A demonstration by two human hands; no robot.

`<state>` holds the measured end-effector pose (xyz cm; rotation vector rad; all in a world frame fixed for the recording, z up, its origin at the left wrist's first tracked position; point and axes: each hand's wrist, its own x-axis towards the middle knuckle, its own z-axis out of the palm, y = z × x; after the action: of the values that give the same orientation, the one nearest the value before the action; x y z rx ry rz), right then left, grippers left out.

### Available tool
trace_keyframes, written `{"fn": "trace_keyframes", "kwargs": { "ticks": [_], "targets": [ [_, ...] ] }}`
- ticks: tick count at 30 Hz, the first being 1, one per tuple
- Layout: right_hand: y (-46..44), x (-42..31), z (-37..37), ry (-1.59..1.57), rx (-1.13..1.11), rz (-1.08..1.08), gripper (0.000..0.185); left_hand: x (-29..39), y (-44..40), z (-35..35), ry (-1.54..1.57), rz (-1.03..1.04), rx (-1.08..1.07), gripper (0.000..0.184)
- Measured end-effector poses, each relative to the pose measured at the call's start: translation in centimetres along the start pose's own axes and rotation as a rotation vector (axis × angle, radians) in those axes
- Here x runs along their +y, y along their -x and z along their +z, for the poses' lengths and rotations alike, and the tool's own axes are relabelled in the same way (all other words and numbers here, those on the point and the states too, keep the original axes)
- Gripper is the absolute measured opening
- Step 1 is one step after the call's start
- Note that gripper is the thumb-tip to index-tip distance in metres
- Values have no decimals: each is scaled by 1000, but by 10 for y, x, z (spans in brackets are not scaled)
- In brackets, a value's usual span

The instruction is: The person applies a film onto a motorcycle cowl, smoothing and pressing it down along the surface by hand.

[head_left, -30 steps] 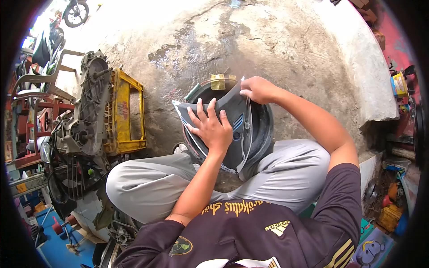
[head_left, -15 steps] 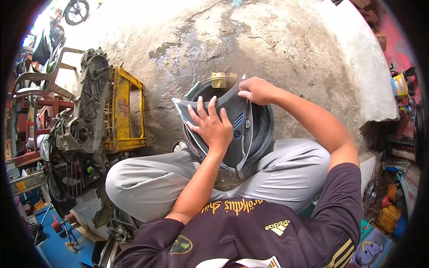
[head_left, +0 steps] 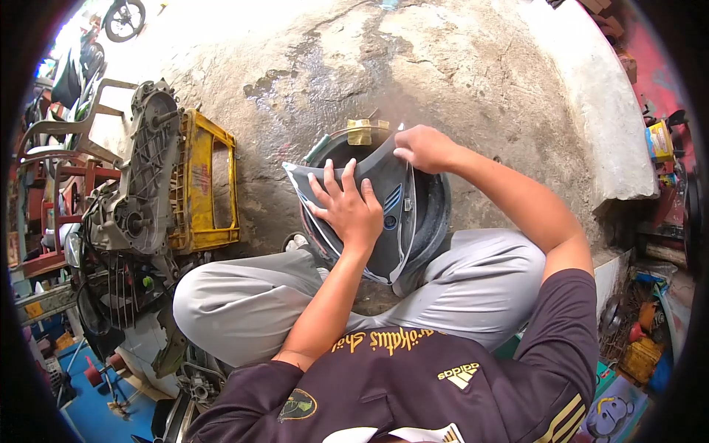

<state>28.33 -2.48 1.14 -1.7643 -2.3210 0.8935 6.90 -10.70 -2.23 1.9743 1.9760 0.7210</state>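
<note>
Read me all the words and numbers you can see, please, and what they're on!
"adidas": yellow logo on the dark shirt, upside down in the picture.
Fancy yellow lettering across the shirt: partly hidden; I can't read it surely.
Oval badge on the shirt: too small to read.
Yellow tin at right: label too small.
Dark grey panel: blue stripes, no readable words.
I can't make out any numbers.

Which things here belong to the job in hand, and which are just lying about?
Job in hand:
grey panel, left hand spread on it, right hand at its upper corner
black tub beneath it, probably

Apparently lying about:
yellow crate
engine casing beside it
wheel, upper left
yellow tin, right
</note>
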Motion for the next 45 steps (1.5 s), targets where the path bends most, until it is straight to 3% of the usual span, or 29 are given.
{"fn": "trace_keyframes", "kwargs": {
  "ticks": [2, 4, 8, 10, 12, 16, 18, 24, 30, 33, 38, 45],
  "targets": [
    [3, -9, 9, 34, 35, -30, 23, 0, 0, 0, 11, -4, 6, 46],
    [4, -26, 16, -29, 0, -231, 22, 0, 0, 0, 6, 2, 10, 45],
    [2, -33, 8, -91, -126, -210, 23, -3, 0, 0, 50, 2, 25, 41],
    [-3, -11, 6, -73, -74, -196, 24, -4, 0, 0, 133, -24, 43, 37],
    [-1, -4, -4, -14, -54, -33, 24, -4, 0, -1, 154, -27, 57, 35],
    [3, -8, 4, 111, -5, 12, 24, -5, 1, -1, 186, -25, 82, 35],
    [7, -25, 16, 118, 39, -153, 25, -7, 0, 1, 191, -21, 90, 34],
    [11, -48, 20, 103, -158, -308, 26, -6, 0, -1, 182, -17, 84, 34],
    [27, -13, 9, 16, -34, 35, 22, -6, 1, 0, 169, -8, 84, 34],
    [32, -25, 20, 32, 0, 24, 22, -8, 2, 1, 177, 6, 83, 33],
    [40, -66, 44, 68, -103, -366, 21, -9, 1, -4, 174, -8, 57, 34],
    [32, -18, 16, 58, 10, 48, 27, -21, -7, -5, 61, 38, 102, 52]
  ]
}}
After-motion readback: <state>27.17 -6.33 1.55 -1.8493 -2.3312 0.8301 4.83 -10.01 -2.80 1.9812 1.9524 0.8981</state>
